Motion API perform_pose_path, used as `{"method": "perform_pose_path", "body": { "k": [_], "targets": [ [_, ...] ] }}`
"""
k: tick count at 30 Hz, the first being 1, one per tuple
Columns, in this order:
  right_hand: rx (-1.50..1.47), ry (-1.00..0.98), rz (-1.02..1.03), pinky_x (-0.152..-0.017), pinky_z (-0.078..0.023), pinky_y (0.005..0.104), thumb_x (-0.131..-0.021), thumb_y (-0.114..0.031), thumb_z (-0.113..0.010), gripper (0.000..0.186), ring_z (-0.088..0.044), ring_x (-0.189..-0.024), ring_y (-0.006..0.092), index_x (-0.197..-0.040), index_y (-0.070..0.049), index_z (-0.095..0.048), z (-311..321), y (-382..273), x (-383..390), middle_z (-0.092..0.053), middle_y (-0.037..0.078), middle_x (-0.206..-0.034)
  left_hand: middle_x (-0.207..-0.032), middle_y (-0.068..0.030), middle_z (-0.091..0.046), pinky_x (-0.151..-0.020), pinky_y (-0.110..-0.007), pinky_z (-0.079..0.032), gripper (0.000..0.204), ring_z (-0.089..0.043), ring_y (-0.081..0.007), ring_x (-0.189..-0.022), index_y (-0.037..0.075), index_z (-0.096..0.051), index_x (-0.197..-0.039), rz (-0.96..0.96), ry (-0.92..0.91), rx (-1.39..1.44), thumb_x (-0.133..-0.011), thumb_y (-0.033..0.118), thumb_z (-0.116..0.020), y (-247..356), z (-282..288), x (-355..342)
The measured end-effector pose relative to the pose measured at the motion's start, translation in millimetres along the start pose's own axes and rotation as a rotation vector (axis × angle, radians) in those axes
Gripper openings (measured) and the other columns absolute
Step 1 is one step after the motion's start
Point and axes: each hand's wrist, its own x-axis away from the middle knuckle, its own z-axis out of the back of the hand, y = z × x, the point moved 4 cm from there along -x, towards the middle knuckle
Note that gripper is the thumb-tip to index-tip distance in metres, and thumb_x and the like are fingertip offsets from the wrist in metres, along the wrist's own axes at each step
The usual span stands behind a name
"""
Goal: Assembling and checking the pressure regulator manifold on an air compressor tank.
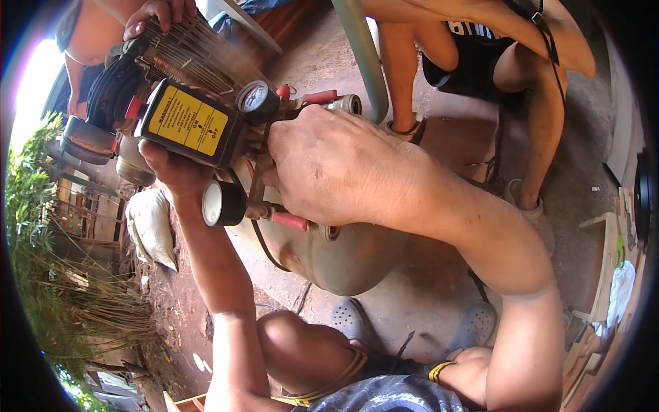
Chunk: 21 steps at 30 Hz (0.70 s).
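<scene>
An air compressor stands in front of me, its grey-green tank (pixel 343 254) below my hands. My left hand (pixel 180 172) holds a black pressure switch box (pixel 185 123) with a yellow label from below, thumb at its lower left corner. Its other fingers are hidden behind the box. Close beside it, my right hand (pixel 336 165) is closed around the brass manifold (pixel 257 185); its fingertips are mostly hidden. One pressure gauge (pixel 256 101) sits above the manifold, another gauge (pixel 224 203) below. Two valves carry red handles, one upper handle (pixel 320 97) and one lower handle (pixel 290 220).
Another person's hand (pixel 159 14) rests on the wire guard (pixel 199 55). A second person squats at the upper right, near a grey-green pipe (pixel 362 55). A white sack (pixel 151 226) lies at left; wooden pieces and green-handled scissors (pixel 620 252) are at right.
</scene>
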Motion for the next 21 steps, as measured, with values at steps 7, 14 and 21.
{"method": "perform_pose_path", "body": {
  "k": [7,14,21],
  "targets": [
    [-0.104,-0.122,-0.148,-0.082,-0.056,0.0514,-0.091,-0.016,-0.067,0.02,-0.068,-0.089,0.0464,-0.099,0.002,-0.069,-12.1,15.6,-1.4,-0.069,0.029,-0.087,-0.123,-0.0157,-0.064,-0.095,-0.045,-0.056,0.098,-0.066,-0.0284,-0.109,-0.001,-0.05,-0.142,-0.005,0.004,0.012,-0.08,0.071,-0.074,-2.9,-0.8,2.8],
    [-0.031,-0.112,0.012,-0.085,-0.053,0.0529,-0.094,-0.019,-0.065,0.027,-0.067,-0.095,0.0464,-0.112,0.0,-0.065,-8.7,6.1,-2.4,-0.07,0.026,-0.095,-0.123,-0.0163,-0.065,-0.095,-0.045,-0.057,0.096,-0.067,-0.0286,-0.109,-0.001,-0.051,-0.142,0.002,-0.019,0.042,-0.082,0.07,-0.074,-3.6,-2.5,5.6],
    [-0.044,-0.147,-0.097,-0.087,-0.051,0.0539,-0.095,-0.024,-0.065,0.03,-0.065,-0.099,0.0475,-0.113,0.0,-0.064,-5.6,5.3,-0.4,-0.069,0.025,-0.1,-0.124,-0.0168,-0.066,-0.095,-0.045,-0.058,0.094,-0.069,-0.0288,-0.109,-0.002,-0.052,-0.142,0.002,-0.039,0.056,-0.083,0.068,-0.075,-7.4,-5.4,6.3]
  ]
}}
